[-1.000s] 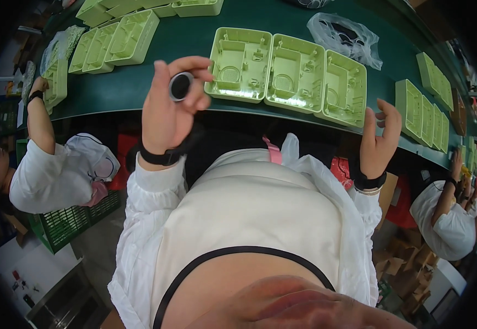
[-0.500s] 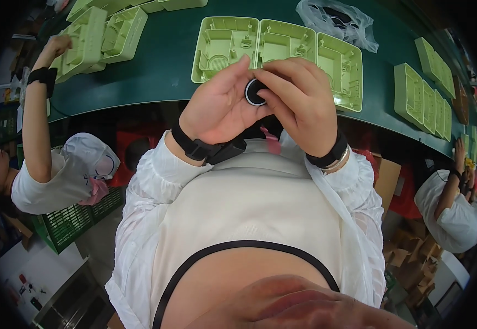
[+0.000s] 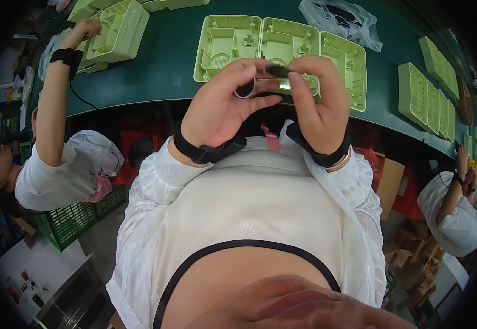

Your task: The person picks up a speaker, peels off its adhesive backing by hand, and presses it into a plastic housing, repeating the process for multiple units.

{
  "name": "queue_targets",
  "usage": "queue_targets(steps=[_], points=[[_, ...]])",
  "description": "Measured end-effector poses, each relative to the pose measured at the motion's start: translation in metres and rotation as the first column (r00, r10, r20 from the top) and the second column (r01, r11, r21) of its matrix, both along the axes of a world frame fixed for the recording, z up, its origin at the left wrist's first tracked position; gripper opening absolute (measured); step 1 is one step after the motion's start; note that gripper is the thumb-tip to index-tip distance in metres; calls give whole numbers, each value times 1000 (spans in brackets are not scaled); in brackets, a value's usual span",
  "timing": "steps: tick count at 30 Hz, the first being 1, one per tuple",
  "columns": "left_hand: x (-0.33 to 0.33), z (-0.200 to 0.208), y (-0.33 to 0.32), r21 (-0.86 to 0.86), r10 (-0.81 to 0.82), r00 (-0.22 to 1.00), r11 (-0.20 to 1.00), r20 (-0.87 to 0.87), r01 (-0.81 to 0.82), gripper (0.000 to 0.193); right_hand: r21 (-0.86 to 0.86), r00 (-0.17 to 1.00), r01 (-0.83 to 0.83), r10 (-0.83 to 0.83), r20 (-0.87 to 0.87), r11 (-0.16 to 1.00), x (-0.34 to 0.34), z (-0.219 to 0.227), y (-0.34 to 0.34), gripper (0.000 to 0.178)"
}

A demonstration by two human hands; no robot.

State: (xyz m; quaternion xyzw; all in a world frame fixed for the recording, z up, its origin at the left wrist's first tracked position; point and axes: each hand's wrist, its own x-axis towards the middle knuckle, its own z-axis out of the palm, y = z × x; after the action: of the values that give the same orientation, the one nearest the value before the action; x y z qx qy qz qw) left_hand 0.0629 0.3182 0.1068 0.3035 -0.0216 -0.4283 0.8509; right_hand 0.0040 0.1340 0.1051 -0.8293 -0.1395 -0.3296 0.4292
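My left hand (image 3: 215, 112) holds a small round black disc with a pale rim (image 3: 245, 89) against its palm, under the thumb. Between the thumb and index finger of my right hand (image 3: 326, 104) is a dark, thin round piece (image 3: 277, 71), tilted nearly edge-on. The left fingertips reach close to that piece; whether they touch it I cannot tell. Just beyond both hands, three light-green plastic housings (image 3: 229, 41) lie open side up in a row, partly covered by my fingers.
A clear plastic bag (image 3: 343, 23) with dark things inside lies behind the housings on the green table (image 3: 167, 55). More green housings (image 3: 412, 98) are at the right. On the left, another person's hand (image 3: 87, 28) touches stacked housings (image 3: 122, 32). Another co-worker (image 3: 451, 211) works at far right.
My hands have moved apart slightly. The dark thin piece now shows in my right fingers, and the pale-rimmed disc sits in my left hand. The left co-worker's hand has moved right.
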Motion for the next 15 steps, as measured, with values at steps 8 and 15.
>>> queue_targets(steps=[8,15], points=[[-11,1,4,423,-54,843,881,535,-212,14,162,984,66,-38,-172,985,-4,-2,3,10],[-7,-6,3,398,41,882,882,470,-254,12,102,998,45,-41,-41,994,-5,2,3,22]])
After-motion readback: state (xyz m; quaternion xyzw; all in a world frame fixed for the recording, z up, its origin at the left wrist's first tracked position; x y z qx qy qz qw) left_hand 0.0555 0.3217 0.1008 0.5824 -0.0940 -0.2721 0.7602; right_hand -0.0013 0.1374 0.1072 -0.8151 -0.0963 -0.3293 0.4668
